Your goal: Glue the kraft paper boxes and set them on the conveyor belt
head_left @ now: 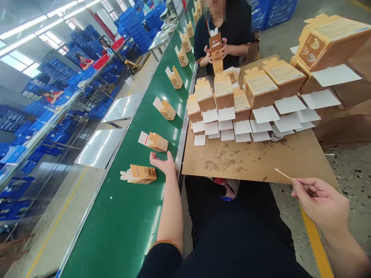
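The left hand (164,162) hung over the green belt (124,216), at eight o'clock from the middle of the view, its fingers spread wide and curved, with nothing held between them. Just beside it, at about eight o'clock from the palm, stood the near box (145,175), brown-printed, its white flap raised and pointing towards nine o'clock; whether a fingertip touched it could not be told. The next box (159,142), with a red line across its flap, was at eleven o'clock from the hand and close to the fingertips. Beyond it, more boxes (175,78) ran up the belt towards one o'clock in a spaced row. The right hand (321,204), at four o'clock, had its thumb and forefinger closed narrowly on a swab (284,174), whose white tip pointed to ten o'clock, over the near edge of the brown worktop (295,152). Dark marks (224,160) spotted that worktop. Towards two o'clock, it carried a pile (261,89) of cartons in rows, their white flaps jutting towards the wearer. At one o'clock, behind the pile, a co-worker (245,29) held a darker carton (216,48) in both hands. Blue crates (84,50) were stacked well apart at ten o'clock, past the belt.
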A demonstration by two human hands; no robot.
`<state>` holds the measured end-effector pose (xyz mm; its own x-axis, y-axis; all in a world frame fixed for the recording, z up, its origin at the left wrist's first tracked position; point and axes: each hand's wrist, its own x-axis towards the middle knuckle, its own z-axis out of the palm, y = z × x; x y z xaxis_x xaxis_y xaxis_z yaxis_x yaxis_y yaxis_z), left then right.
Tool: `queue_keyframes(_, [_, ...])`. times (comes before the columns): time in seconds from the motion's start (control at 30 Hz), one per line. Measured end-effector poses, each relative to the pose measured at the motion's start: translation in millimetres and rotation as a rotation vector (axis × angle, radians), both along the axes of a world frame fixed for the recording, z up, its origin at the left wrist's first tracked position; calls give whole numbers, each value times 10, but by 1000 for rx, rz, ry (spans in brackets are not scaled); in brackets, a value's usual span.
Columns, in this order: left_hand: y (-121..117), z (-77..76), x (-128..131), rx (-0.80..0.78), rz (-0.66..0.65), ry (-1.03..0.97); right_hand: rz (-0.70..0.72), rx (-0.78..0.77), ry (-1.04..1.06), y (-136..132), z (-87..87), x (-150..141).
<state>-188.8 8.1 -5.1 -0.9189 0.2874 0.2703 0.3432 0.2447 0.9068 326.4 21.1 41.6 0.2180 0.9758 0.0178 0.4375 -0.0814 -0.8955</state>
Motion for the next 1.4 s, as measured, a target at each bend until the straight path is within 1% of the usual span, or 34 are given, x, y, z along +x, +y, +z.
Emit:
queue_keyframes(0.03, [69, 38, 59, 48, -86, -7, -34, -9, 12, -32, 5, 52])
queue_keyframes(0.07, [197, 106, 105, 89, -181, -35, -55, -22, 36, -54, 3, 89])
queue_keyframes(0.1, [384, 204, 140, 113, -265, -88, -63, -33, 58, -66, -4, 110])
queue_keyframes(0.13, [622, 325, 165, 125, -325, -149, -64, -38, 66, -66, -14, 115])
queue_keyframes(0.17, [894, 460, 184, 100, -379, -222, -56, -38, 71, -57, -26, 106])
queue_keyframes(0.2, [1180, 596, 200, 48, -410, -304, -43, -31, 75, -44, -36, 84])
queue_keyframes(0.23, [1458, 721, 218, 17, -434, -345, -27, -22, 78, -29, -44, 53])
queue_keyframes(0.3, [1919, 903, 274, -67, -481, -440, 1, 7, 78, -16, -48, -16])
queue_keyframes(0.33, [2079, 954, 315, -100, -498, -474, 8, 25, 75, -21, -44, -46])
queue_keyframes(0.37, [2187, 982, 361, -130, -511, -505, 11, 44, 68, -36, -37, -68])
queue_keyframes(0.43, [2258, 993, 446, -160, -528, -540, 5, 72, 52, -87, -20, -85])
queue_keyframes(0.47, [2233, 991, 474, -163, -533, -548, 0, 79, 45, -114, -11, -79])
queue_keyframes(0.53, [2094, 994, 481, -149, -536, -542, -7, 76, 23, -148, 12, -48])
queue_keyframes(0.6, [1867, 1010, 424, -102, -524, -528, -6, 70, -10, -112, 49, -3])
queue_keyframes(0.67, [1576, 1020, 337, 4, -502, -533, 1, 85, -96, 28, 108, 40])
queue_keyframes(0.73, [1239, 998, 274, 137, -518, -575, 24, 116, -245, 283, 185, 63])
queue_keyframes(0.77, [1061, 970, 271, 192, -550, -604, 33, 133, -339, 444, 227, 63])
queue_keyframes(0.83, [711, 879, 344, 247, -642, -667, 109, 117, -504, 793, 305, 32])
queue_keyframes(0.93, [278, 658, 639, 255, -742, -735, 285, 29, -753, 1247, 384, -92])
queue_keyframes(1.0, [97, 483, 887, 262, -764, -737, 373, -10, -851, 1437, 405, -202])
queue_keyframes(1.1, [-17, 258, 1173, 240, -792, -729, 437, -60, -913, 1578, 401, -335])
queue_keyframes(1.17, [-28, 169, 1267, 183, -825, -737, 452, -91, -943, 1623, 388, -364])
queue_keyframes(1.23, [-16, 121, 1305, 130, -846, -721, 447, -106, -955, 1638, 374, -332])
queue_keyframes(1.33, [12, 78, 1331, 96, -844, -673, 376, -52, -892, 1533, 336, -221])
queue_keyframes(1.4, [25, 50, 1351, 92, -844, -647, 316, 32, -735, 1322, 282, -196])
